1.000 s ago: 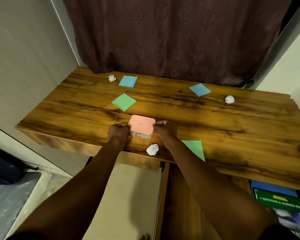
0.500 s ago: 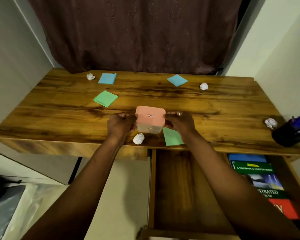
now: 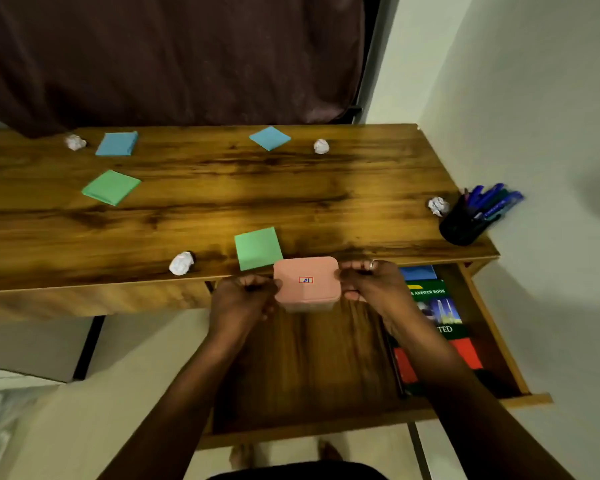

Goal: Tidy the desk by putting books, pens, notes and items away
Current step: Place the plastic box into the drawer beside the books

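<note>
Left hand [image 3: 243,299] and right hand [image 3: 371,285] are gripping the pink box [image 3: 305,280] by opposite sides, holding it directly above the open drawer [image 3: 309,375], beside the books [image 3: 437,313].

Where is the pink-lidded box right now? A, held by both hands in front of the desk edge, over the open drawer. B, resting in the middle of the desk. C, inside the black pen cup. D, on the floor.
A: the left hand and right hand grip the pink-lidded box at its sides, past the desk front edge and above the open drawer.
</note>
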